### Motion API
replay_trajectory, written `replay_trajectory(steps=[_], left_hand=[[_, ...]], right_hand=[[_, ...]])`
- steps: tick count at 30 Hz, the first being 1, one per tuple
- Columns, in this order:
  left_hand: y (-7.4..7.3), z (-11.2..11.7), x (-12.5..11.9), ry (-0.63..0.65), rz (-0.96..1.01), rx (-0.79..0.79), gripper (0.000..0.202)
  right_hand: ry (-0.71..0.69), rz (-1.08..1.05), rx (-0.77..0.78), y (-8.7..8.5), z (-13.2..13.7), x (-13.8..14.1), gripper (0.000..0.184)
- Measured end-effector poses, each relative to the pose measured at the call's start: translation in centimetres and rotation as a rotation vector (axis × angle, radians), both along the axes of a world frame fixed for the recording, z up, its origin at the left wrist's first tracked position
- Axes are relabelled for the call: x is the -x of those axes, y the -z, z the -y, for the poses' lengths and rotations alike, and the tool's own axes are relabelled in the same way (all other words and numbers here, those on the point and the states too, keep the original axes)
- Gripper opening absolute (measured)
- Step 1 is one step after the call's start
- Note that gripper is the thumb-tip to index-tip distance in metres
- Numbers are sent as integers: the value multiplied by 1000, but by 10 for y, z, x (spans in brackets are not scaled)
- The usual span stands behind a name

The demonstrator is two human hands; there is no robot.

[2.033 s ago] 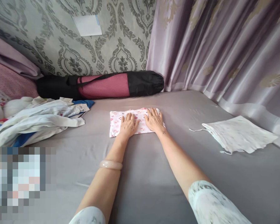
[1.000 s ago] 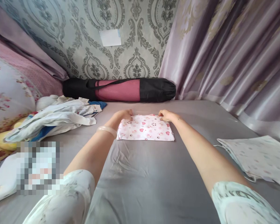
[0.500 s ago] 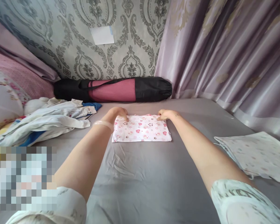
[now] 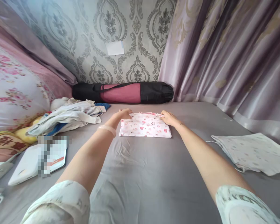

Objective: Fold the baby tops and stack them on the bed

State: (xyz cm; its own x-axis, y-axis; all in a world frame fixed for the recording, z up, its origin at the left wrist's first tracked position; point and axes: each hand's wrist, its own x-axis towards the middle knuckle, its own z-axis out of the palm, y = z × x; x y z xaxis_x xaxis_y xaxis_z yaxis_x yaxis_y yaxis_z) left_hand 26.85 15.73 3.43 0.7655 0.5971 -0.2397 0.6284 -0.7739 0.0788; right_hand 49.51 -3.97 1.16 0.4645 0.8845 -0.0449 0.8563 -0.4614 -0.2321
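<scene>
A small folded white cloth with pink hearts (image 4: 145, 126) lies flat on the grey bed sheet (image 4: 140, 177) ahead of me. My left hand (image 4: 123, 114) pinches its far left corner, fingers curled closed on the fabric. At the far right corner my right hand (image 4: 167, 117) grips the cloth's edge the same way. A pale bangle (image 4: 107, 129) sits on my left wrist. Both arms reach straight forward in short patterned sleeves.
A heap of unfolded clothes (image 4: 70, 117) lies to the left, by floral pillows (image 4: 14, 90). A folded pale garment (image 4: 252, 152) rests at the right. A rolled pink mat in a black bag (image 4: 123, 92) lies along the wall. Purple curtains (image 4: 224, 53) hang right. A white tablet (image 4: 37, 161) sits near left.
Two seconds ago both hands lay flat on the cloth. They then slid to its far corners and closed on them, and they still hold there. The camera has tilted a little.
</scene>
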Motion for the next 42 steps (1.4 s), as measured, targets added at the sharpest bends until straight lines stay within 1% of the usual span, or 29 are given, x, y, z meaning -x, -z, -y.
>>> replay_trajectory(steps=[3, 7, 12, 15, 18, 21, 24, 26, 28, 31, 33, 38, 42], left_hand=[[-10, 1, 10, 2, 13, -5, 37], [-24, 1, 25, 4, 70, 3, 32], [-46, 2, 44, 87, 201, 128, 25], [-61, 3, 51, 122, 258, 156, 24], [-73, 5, 54, 102, 297, 85, 24], [-79, 9, 53, 63, 377, -82, 26], [-73, 14, 51, 48, 476, -228, 28], [-62, 16, 52, 54, 512, -286, 28], [-48, 18, 55, 68, 530, -320, 29], [-26, 25, 66, 110, 537, -324, 32], [-15, 34, 76, 143, 543, -313, 32], [4, 65, 103, 185, 528, -278, 32], [20, 83, 117, 215, 506, -246, 37]], right_hand=[[-9, -9, -57, -10, 8, 1, 27], [-85, -31, -114, -30, 17, 3, 28], [-137, -116, -138, -53, 25, 2, 24], [-161, -147, -183, -64, 26, -4, 21], [-174, -127, -259, -74, 27, -9, 20], [-167, -64, -383, -81, 31, -8, 22], [-149, -1, -489, -79, 36, -3, 25], [-155, 42, -517, -73, 40, 1, 28], [-182, 86, -514, -63, 45, 4, 30], [-244, 148, -486, -47, 58, 10, 31], [-293, 182, -464, -37, 69, 15, 30], [-392, 218, -420, -17, 96, 27, 31], [-427, 241, -373, -3, 112, 37, 36]])
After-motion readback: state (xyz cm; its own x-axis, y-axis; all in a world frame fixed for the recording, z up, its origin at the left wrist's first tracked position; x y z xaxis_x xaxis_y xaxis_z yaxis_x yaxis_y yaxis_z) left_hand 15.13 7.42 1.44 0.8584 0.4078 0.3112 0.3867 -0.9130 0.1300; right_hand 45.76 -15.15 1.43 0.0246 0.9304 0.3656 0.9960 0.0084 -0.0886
